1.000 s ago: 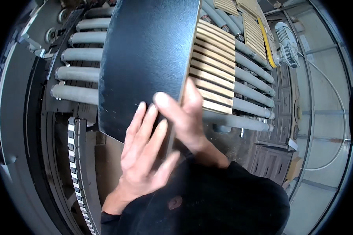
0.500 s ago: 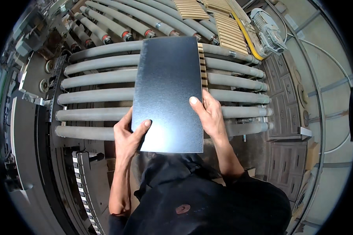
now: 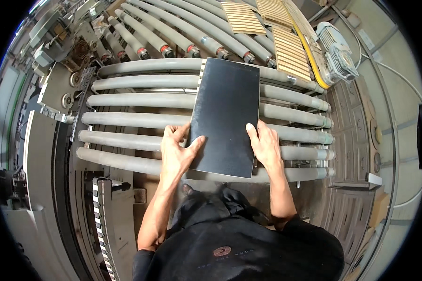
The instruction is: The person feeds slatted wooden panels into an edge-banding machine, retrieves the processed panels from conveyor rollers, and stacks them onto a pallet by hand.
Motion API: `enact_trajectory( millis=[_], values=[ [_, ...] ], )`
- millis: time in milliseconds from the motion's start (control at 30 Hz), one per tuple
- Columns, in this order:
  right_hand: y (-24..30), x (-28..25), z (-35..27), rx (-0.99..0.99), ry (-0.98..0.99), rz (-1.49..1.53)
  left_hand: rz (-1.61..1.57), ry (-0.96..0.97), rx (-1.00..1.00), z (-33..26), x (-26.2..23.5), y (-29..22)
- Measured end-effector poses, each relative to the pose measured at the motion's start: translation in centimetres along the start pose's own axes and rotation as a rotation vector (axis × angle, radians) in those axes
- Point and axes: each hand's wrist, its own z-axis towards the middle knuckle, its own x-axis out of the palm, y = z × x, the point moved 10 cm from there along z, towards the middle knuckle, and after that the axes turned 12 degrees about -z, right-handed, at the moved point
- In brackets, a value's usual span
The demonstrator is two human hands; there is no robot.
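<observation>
A dark, flat rectangular panel (image 3: 226,117) with a dull sheen lies between my two hands, over the near rollers and slightly turned. My left hand (image 3: 176,149) grips its lower left edge, thumb on top and the other fingers at the side and partly beneath. On the opposite edge, my right hand (image 3: 266,144) holds it in the same way, with its thumb on the upper face. Pale slat ends show along the panel's upper left edge. What lies underneath is hidden, and whether the panel touches the rollers I cannot tell.
Grey conveyor rollers (image 3: 138,118) run crosswise beneath the panel, and angled rollers (image 3: 173,29) continue behind. Slatted wooden pieces (image 3: 291,52) rest at the far right, beside a yellow guard and a motor (image 3: 338,54). Drawer-front panels (image 3: 351,131) stand at right; machinery (image 3: 47,154) flanks the left.
The panel, with both hands on it, has shifted right and lower over the rollers and turned slightly. Slats seen by its right edge before now show at its upper left. The view has shifted too.
</observation>
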Motion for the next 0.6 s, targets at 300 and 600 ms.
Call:
enact_trajectory(
  millis=[300, 600],
  values=[
    [-0.9, -0.7, 2.7, -0.03, 0.119, -0.232, -0.007, -0.184, 0.095, -1.3, -0.1, -0.5],
    [4.6, 4.7, 24.2, -0.481, 0.753, 0.01, -0.977, -0.388, -0.647, -14.0, 6.9, 5.0]
  ],
)
